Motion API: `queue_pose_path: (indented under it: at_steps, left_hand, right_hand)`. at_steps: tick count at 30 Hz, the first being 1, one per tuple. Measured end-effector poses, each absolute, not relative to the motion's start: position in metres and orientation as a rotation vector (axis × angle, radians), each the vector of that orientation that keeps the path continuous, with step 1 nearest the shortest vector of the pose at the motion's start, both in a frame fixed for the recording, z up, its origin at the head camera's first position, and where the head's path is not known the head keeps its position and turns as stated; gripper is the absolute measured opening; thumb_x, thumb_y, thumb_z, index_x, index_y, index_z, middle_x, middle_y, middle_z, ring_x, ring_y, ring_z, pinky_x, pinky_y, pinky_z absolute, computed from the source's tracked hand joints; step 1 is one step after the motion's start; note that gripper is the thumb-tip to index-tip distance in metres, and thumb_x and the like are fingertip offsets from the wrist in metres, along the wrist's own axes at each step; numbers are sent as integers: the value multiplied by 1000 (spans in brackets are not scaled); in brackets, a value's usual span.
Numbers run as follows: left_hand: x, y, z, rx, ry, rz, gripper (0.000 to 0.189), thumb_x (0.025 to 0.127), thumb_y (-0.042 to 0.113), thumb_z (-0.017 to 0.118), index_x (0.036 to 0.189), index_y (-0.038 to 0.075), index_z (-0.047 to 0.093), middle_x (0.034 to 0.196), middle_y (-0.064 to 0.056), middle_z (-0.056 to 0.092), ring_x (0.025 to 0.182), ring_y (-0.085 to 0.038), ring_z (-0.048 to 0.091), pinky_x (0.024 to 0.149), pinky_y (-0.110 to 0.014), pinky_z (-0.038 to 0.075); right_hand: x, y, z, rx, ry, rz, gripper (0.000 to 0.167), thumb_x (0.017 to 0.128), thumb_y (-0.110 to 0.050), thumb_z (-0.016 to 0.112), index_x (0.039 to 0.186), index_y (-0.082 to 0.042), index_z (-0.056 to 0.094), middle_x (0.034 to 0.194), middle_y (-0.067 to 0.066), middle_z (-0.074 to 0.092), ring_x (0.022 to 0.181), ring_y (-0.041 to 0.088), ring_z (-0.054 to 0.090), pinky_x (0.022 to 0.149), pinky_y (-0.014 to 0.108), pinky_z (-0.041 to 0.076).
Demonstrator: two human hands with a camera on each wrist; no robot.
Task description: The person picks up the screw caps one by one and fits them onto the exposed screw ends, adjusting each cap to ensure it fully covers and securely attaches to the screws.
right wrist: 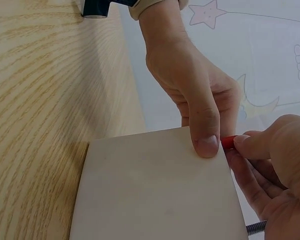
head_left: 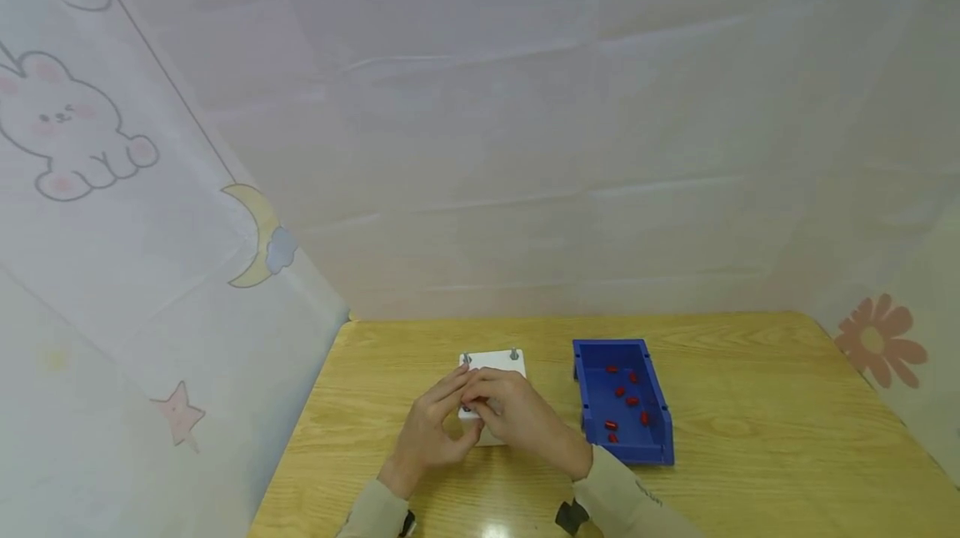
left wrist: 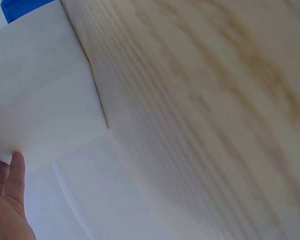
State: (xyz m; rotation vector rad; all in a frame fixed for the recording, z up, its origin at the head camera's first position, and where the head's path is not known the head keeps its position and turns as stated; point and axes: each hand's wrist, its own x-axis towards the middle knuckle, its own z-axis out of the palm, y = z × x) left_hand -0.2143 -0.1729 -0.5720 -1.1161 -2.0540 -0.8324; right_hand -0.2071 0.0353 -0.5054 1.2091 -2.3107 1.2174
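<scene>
A white box (head_left: 497,362) stands on the table, with threaded metal studs (head_left: 514,354) rising from its top near the corners. My left hand (head_left: 429,435) grips the box at its left near edge; in the right wrist view the thumb presses the side face (right wrist: 155,195). Thumb and fingers of my right hand (head_left: 522,417) pinch a small red cylindrical piece (right wrist: 228,142) at the box's top edge, beside the left thumb. The stud under that piece is hidden. Another stud (right wrist: 256,228) shows below the right hand.
To the right of the box is a blue bin (head_left: 630,455) with several small red pieces (head_left: 632,401) lying in it. The wooden table (head_left: 750,404) meets patterned cloth walls (head_left: 480,188) at the back and sides.
</scene>
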Motion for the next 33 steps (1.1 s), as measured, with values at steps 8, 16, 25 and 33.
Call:
queue_pose_path:
  at_steps: [8, 16, 25, 33]
  left_hand:
    - [-215, -172, -571, -1114, -2074, -847, 50, 95, 22, 73, 141, 4, 67, 141, -17, 69, 127, -46, 68, 109, -43, 59]
    - [-215, -173, -572, -1100, -2079, -854, 46, 99, 27, 69, 141, 7, 68, 143, -13, 69, 128, -45, 67, 112, -43, 57]
    - [-214, -176, -572, -1103, -2047, -838, 45, 101, 30, 67, 139, 7, 69, 142, -14, 70, 126, -48, 68, 114, -42, 56]
    - [-214, -173, -569, -1112, -2064, -857, 49, 95, 23, 74, 140, 6, 68, 140, -14, 70, 126, -48, 68, 106, -48, 61]
  right_hand:
    - [-211, 36, -500, 1262, -2327, 1199, 15, 95, 6, 75, 105, -4, 81, 107, 6, 79, 100, 18, 76, 85, 14, 62]
    - [-214, 35, -502, 1313, -2308, 1243, 15, 96, 5, 74, 106, -3, 81, 108, 7, 78, 96, 15, 76, 83, 11, 61]
    - [-209, 33, -503, 1271, -2336, 1319, 16, 96, 4, 74, 109, -3, 79, 113, 8, 78, 98, 14, 75, 81, 10, 61]
    - [-209, 43, -498, 1273, -2281, 1287, 17, 96, 5, 73, 111, -1, 79, 109, 10, 77, 94, 14, 75, 80, 11, 61]
